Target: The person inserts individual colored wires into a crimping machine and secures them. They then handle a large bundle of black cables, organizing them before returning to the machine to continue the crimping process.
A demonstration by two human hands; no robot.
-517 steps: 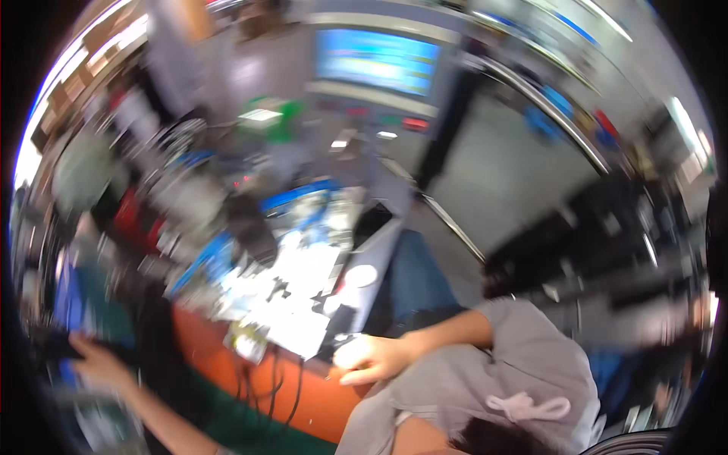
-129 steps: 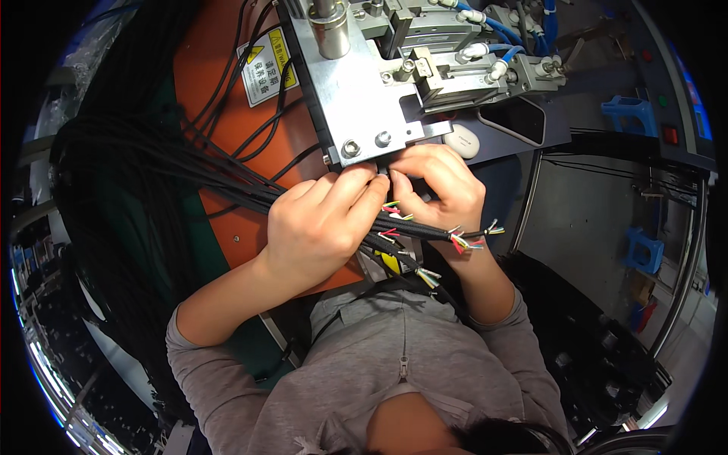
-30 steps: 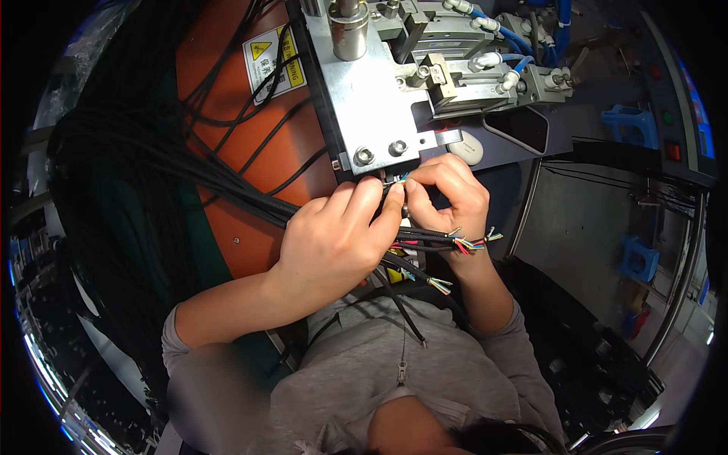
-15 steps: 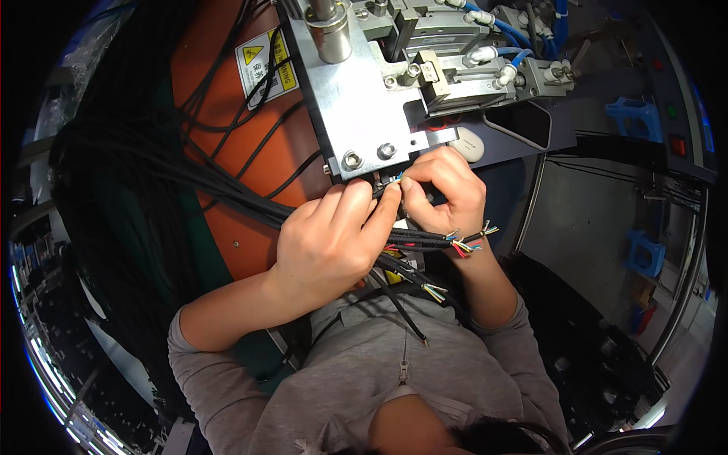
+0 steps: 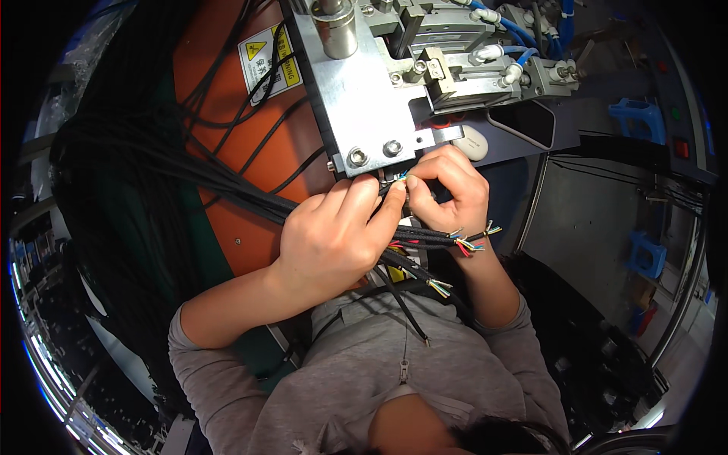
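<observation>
Left hand (image 5: pixel 334 239): closed round the black cables (image 5: pixel 227 182), fingertips pinched on thin wire ends | Right hand (image 5: pixel 451 189): curled shut on the same wire ends, just under the metal plate (image 5: pixel 356 91) | Change: hands moved a little closer to the plate than half a second ago.

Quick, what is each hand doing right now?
Left hand: closed, pinching thin coloured wire ends below the grey metal plate.
Right hand: closed on the same wire ends.
</observation>
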